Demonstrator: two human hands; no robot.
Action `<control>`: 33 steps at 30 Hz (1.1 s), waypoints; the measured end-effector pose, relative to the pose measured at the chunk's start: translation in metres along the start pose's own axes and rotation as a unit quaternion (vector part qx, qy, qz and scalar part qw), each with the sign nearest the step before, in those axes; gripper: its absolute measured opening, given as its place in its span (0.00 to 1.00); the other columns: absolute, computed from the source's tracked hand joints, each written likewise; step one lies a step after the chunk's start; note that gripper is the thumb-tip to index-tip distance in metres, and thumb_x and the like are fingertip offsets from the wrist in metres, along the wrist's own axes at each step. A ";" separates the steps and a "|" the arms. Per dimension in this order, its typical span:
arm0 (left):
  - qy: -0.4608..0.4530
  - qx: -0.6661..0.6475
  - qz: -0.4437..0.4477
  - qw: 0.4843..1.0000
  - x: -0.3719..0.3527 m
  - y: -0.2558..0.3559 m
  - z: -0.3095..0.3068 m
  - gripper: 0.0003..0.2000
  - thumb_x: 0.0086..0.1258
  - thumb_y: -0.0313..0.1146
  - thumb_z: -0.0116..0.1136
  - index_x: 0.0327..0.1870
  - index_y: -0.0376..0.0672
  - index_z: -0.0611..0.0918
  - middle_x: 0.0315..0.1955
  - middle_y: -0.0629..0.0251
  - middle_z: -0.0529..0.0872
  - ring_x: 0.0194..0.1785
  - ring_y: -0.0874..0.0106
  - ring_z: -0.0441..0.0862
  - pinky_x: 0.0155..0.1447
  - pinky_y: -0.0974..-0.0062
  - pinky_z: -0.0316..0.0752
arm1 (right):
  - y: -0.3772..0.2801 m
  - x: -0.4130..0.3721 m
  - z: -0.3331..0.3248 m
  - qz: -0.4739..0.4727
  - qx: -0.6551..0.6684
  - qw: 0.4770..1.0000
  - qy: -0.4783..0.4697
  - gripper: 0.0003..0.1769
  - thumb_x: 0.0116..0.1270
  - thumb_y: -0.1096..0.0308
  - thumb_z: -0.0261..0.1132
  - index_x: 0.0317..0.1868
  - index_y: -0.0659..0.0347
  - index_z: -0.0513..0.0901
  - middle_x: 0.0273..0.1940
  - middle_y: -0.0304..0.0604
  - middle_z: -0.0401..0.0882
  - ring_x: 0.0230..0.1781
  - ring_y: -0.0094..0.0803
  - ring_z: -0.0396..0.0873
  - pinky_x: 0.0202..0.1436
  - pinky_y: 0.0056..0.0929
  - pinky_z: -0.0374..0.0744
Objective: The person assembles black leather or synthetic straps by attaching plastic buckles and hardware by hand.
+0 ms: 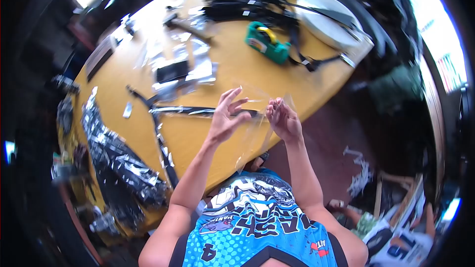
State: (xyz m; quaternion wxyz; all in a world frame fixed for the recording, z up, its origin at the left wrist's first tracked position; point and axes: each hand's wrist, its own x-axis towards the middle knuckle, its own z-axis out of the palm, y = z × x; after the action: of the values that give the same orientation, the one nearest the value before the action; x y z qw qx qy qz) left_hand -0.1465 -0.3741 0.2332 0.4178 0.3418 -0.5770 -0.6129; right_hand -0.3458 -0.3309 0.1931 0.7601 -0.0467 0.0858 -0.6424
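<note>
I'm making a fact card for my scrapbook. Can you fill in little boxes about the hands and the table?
left hand: fingers spread, touching a clear plastic bag
right hand: pinching the bag's top edge
table: yellow wood
near the hands: long black strap in shiny wrap
farther off: green tape dispenser, pile of black straps
left edge: heap of wrapped packs

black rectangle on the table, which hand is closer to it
Left. The left hand sits right of and below the black rectangle; the right hand is farther right, past the left.
</note>
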 end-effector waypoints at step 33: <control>-0.171 -0.027 -0.188 0.967 0.331 -0.239 0.780 0.10 0.67 0.21 0.45 0.45 0.41 0.62 0.28 0.61 0.78 0.16 0.82 0.67 0.18 0.84 0.64 | -0.571 -0.477 -0.320 -0.428 -0.149 0.638 0.623 0.05 0.66 0.70 0.56 0.38 0.63 0.76 0.29 0.40 0.78 0.25 0.25 0.75 0.29 0.22 0.76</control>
State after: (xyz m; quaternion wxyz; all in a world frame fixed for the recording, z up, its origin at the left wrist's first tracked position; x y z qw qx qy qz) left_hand -1.0155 -0.3491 0.0949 0.1990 0.3230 -0.5484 -0.7452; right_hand -1.0359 0.0537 0.0163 0.1497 0.2207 0.6038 -0.7512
